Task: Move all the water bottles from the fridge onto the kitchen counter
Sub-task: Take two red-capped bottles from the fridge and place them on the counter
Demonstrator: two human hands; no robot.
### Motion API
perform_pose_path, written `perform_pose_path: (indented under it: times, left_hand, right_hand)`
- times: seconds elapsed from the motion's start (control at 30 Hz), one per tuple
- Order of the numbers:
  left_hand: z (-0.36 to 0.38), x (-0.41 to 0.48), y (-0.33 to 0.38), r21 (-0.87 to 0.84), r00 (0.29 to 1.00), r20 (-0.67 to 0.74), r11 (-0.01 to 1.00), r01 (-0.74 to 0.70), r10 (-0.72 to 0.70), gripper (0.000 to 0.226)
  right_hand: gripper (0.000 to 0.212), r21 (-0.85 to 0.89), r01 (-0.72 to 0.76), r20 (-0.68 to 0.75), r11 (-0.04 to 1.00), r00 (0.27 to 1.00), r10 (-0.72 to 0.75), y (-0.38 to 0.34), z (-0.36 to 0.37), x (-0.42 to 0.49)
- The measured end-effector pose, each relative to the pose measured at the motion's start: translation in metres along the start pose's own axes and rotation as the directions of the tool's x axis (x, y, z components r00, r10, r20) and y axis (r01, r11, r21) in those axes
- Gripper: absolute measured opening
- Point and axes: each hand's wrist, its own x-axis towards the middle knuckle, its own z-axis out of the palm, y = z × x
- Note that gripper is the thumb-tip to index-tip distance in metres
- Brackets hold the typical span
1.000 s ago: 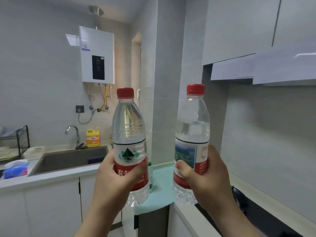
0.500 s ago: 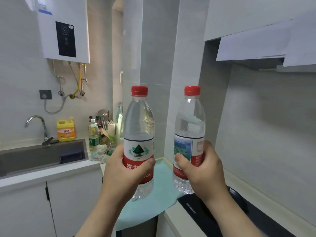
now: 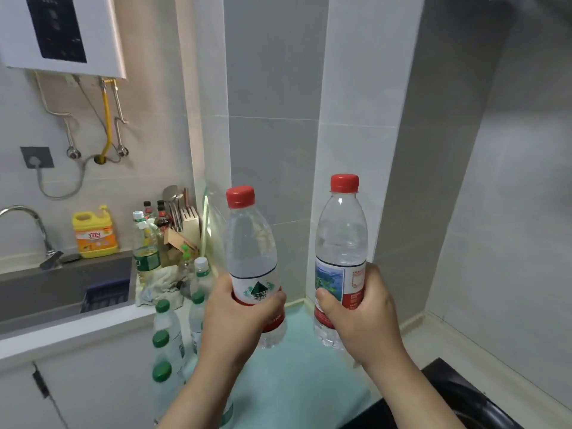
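Both red-capped bottles now sit lower in the view than half a second ago, closer to the bench (image 3: 433,339), and a cluster of green-capped bottles (image 3: 167,331) has come into sight at the bench's left edge. On the wall at upper left hangs a white water heater (image 3: 62,32) with pipes below it. The sink (image 3: 46,292) is set into the bench at left, a tap (image 3: 31,221) behind it. A pale green mat (image 3: 294,385) covers the bench in the corner, and a black stove (image 3: 464,397) lies just right of it. The left bottle (image 3: 250,243) and the right bottle (image 3: 340,236) are both upright over the mat, side by side and apart; whether their bases touch it cannot be told. The left hand (image 3: 238,317) grips the left bottle around its label, fingers wrapped round the front. The right hand (image 3: 362,317) grips the right bottle at its label, thumb across the front. A yellow soap jug (image 3: 94,233) stands behind the sink, and a crumpled rag (image 3: 161,283) lies near the green-capped bottles.
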Motion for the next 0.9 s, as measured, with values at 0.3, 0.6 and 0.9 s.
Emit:
perform_pose_path:
  times: [0.3,0.6,0.9]
  left_hand:
    - [0.07,0.095,-0.109,0.03,0.947,-0.152,0.956,0.291,-0.283,0.053]
    - [0.121,0.122,-0.227,0.059,0.848,-0.296,0.878,0.476,-0.44,0.033]
    - [0.113,0.137,-0.32,-0.021,0.696,-0.481,0.8,0.599,-0.534,0.036]
  right_hand:
    - [0.04,-0.059,-0.213,0.064,0.975,0.974,0.216,0.114,0.047,0.088]
    - [0.047,-0.148,-0.384,0.193,0.911,0.892,0.408,0.221,0.119,0.124]
    - [0.046,-0.191,-0.436,0.378,0.88,0.794,0.475,0.312,0.197,0.136]
